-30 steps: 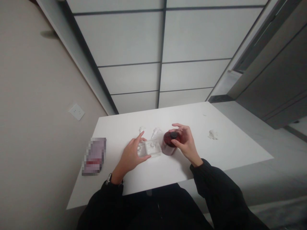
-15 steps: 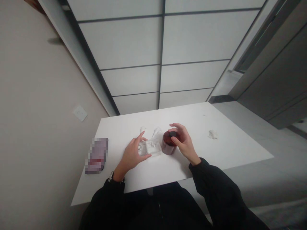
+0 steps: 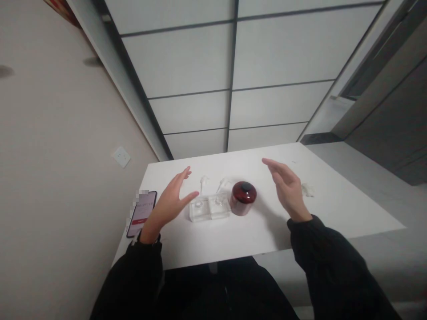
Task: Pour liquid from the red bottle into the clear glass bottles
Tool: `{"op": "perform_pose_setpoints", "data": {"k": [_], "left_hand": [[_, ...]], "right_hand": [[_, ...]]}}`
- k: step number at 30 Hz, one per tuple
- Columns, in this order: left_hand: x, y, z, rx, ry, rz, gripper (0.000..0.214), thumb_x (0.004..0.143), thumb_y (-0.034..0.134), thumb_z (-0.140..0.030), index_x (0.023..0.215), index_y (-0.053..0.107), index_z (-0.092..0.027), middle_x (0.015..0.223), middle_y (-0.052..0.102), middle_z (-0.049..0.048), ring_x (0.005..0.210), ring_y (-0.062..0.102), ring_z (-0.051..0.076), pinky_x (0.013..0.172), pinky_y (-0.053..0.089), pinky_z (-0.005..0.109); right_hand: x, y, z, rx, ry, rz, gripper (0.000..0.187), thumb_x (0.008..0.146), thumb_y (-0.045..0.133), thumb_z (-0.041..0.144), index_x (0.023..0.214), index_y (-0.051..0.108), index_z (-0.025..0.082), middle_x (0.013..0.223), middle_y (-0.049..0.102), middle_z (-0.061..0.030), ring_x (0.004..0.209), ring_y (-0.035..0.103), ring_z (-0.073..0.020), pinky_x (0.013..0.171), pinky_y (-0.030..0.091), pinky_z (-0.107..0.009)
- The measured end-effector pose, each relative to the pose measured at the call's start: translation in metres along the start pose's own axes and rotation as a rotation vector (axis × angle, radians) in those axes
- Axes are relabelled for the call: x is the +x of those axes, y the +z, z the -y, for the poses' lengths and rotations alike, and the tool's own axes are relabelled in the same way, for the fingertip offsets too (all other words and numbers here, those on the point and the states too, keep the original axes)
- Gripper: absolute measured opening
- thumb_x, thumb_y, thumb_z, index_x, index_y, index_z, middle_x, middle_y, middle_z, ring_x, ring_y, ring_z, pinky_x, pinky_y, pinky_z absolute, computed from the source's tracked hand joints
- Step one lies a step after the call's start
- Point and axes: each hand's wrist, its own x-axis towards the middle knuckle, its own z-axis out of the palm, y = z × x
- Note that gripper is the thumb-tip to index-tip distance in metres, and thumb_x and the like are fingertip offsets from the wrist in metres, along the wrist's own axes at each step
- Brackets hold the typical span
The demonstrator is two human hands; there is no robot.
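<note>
Black-sleeved left hand [image 3: 166, 210] and right hand [image 3: 289, 189] are both open, and we find nothing held in either. The fingers [image 3: 184, 174] of the left hand are spread wide, as are those of the right, with each hand raised clear of the work. Compared with the preceding views, both hands have lifted away: the right fingers no longer cover the lid, and the left fingers no longer rest on the block.

We locate the dark red jar [image 3: 243, 198], with its black knob, standing upright and free of any hand. It sits at the right end of the clear two-compartment block [image 3: 209, 209]; we cannot tell whether the two touch or stand just apart. The block lies between the hands, nearer the left one. Two small clear pieces [image 3: 203, 183] stand just behind it, too indistinct to name.

Further out, the white surface [image 3: 350, 218] carries a smartphone [image 3: 142, 214], lying just beyond the left wrist with its screen lit, and a white smear [image 3: 307, 190] past the right hand. A dark wristband [image 3: 137, 238] circles the left wrist. Beyond the surface, we note a wall socket [image 3: 122, 157] on the beige wall [image 3: 60, 178] and large frosted panels [image 3: 233, 66].
</note>
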Motion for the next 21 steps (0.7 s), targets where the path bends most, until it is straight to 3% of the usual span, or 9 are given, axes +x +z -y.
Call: {"op": "perform_pose_setpoints", "data": {"k": [2, 5, 9, 12, 14, 17, 21], "left_hand": [[0.027, -0.004, 0.010, 0.038, -0.094, 0.090, 0.064, 0.106, 0.050, -0.050, 0.163, 0.042, -0.020, 0.153, 0.063, 0.0177, 0.136, 0.065, 0.031, 0.120, 0.045, 0.053], [0.075, 0.012, 0.026, 0.057, -0.100, 0.225, 0.046, 0.101, 0.064, -0.042, 0.140, 0.065, -0.018, 0.145, 0.069, 0.0170, 0.136, 0.065, 0.034, 0.120, 0.046, 0.054], [0.116, 0.045, 0.041, 0.052, -0.063, 0.379, 0.038, 0.101, 0.072, -0.040, 0.131, 0.068, -0.017, 0.136, 0.071, 0.0119, 0.123, 0.069, 0.028, 0.108, 0.057, 0.053], [0.123, 0.054, 0.046, 0.032, -0.078, 0.412, 0.032, 0.103, 0.070, -0.040, 0.125, 0.069, -0.017, 0.128, 0.071, 0.0097, 0.111, 0.071, 0.024, 0.098, 0.062, 0.048], [0.121, 0.047, 0.046, 0.011, -0.113, 0.345, 0.027, 0.099, 0.075, -0.037, 0.116, 0.072, -0.017, 0.118, 0.075, 0.0083, 0.107, 0.072, 0.024, 0.098, 0.061, 0.045], [0.111, 0.021, 0.039, -0.047, -0.160, 0.157, 0.026, 0.089, 0.079, -0.032, 0.111, 0.073, -0.019, 0.110, 0.077, 0.0073, 0.102, 0.073, 0.025, 0.096, 0.058, 0.039], [0.077, -0.017, 0.013, -0.171, -0.163, -0.022, 0.039, 0.087, 0.076, -0.041, 0.118, 0.068, -0.020, 0.110, 0.076, 0.0057, 0.087, 0.074, 0.020, 0.084, 0.058, 0.034]], "right_hand": [[0.027, -0.006, -0.012, -0.168, 0.081, 0.285, 0.036, 0.103, 0.064, 0.053, 0.130, 0.072, 0.030, 0.138, 0.073, -0.0091, 0.131, 0.068, -0.0270, 0.120, 0.048, -0.055], [0.063, 0.011, -0.041, -0.207, 0.123, 0.556, 0.038, 0.091, 0.078, 0.051, 0.119, 0.080, 0.025, 0.127, 0.078, -0.0113, 0.113, 0.074, -0.0288, 0.110, 0.055, -0.055], [0.084, 0.050, -0.084, -0.182, 0.165, 0.824, 0.059, 0.075, 0.089, 0.050, 0.129, 0.078, 0.027, 0.134, 0.077, -0.0111, 0.106, 0.075, -0.0267, 0.097, 0.060, -0.048], [0.083, 0.065, -0.104, -0.171, 0.187, 0.905, 0.049, 0.079, 0.085, 0.052, 0.119, 0.082, 0.025, 0.124, 0.080, -0.0099, 0.105, 0.074, -0.0249, 0.098, 0.058, -0.044], [0.081, 0.066, -0.109, -0.175, 0.215, 0.919, 0.042, 0.081, 0.081, 0.053, 0.110, 0.083, 0.023, 0.115, 0.082, -0.0100, 0.102, 0.074, -0.0251, 0.096, 0.057, -0.043], [0.080, 0.057, -0.106, -0.197, 0.259, 0.902, 0.041, 0.080, 0.081, 0.053, 0.105, 0.083, 0.020, 0.111, 0.083, -0.0104, 0.100, 0.075, -0.0254, 0.093, 0.057, -0.042], [0.086, 0.038, -0.086, -0.231, 0.297, 0.836, 0.044, 0.077, 0.082, 0.059, 0.094, 0.080, 0.018, 0.100, 0.083, -0.0110, 0.088, 0.076, -0.0256, 0.087, 0.059, -0.043]]}}
